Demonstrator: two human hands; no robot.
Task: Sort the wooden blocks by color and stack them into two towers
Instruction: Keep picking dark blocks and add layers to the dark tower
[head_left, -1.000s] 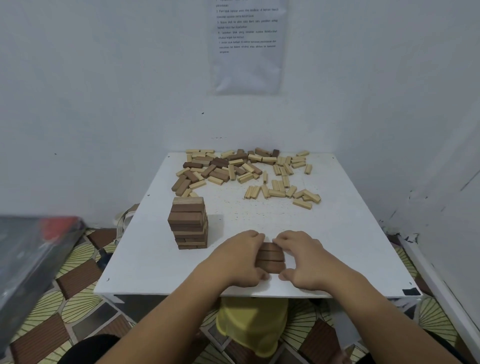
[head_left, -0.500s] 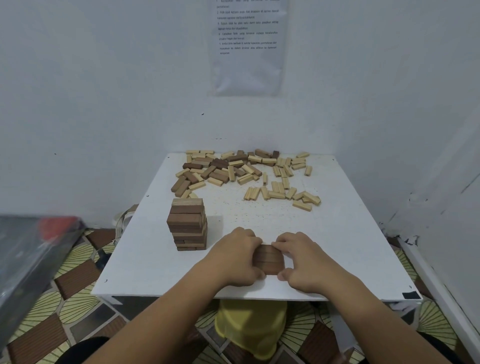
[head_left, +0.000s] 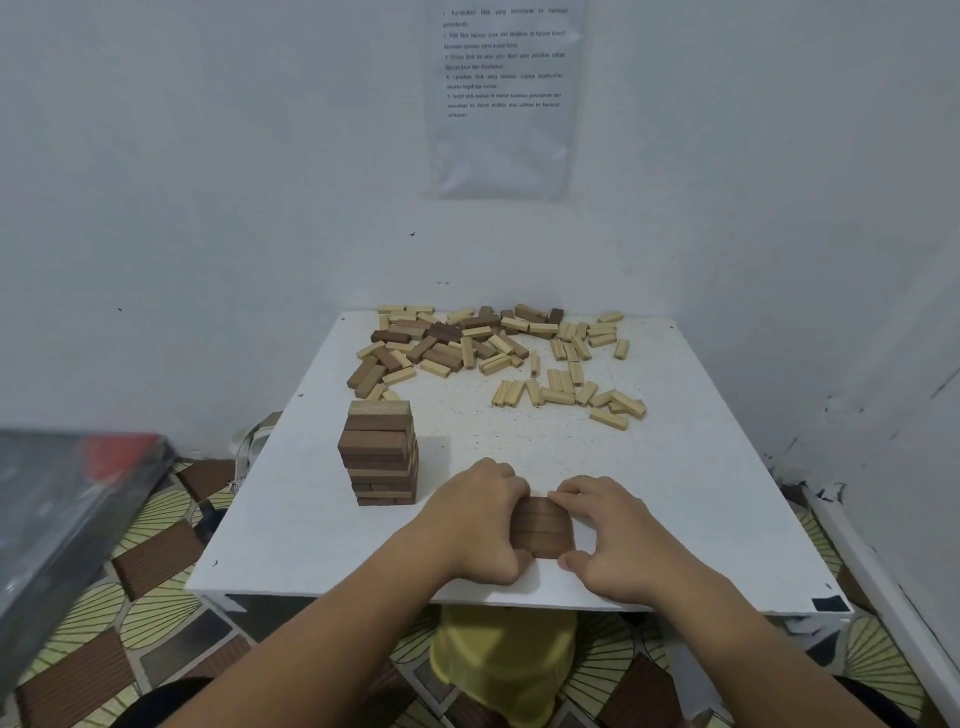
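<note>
Three dark brown blocks (head_left: 543, 527) lie side by side as a flat row near the front edge of the white table (head_left: 701, 493). My left hand (head_left: 470, 522) grips the row's left end with curled fingers. On the right end, my right hand (head_left: 608, 535) pinches it between fingers and thumb. A tower of dark brown blocks (head_left: 379, 452) stands to the left of my hands. At the back of the table lies a mixed pile of dark and light blocks (head_left: 452, 345), and light blocks (head_left: 569, 384) are scattered to its right.
White walls close in behind and to the right of the table, with a printed sheet (head_left: 504, 93) on the back wall. A dark case (head_left: 57, 519) sits low at the left. Patterned floor tiles and a yellow item (head_left: 501, 660) show below the table's front edge.
Both hands have kept hold of the three dark blocks and squeezed them closer together. The row looks tidier and sits a little nearer the tower's side of the view.
</note>
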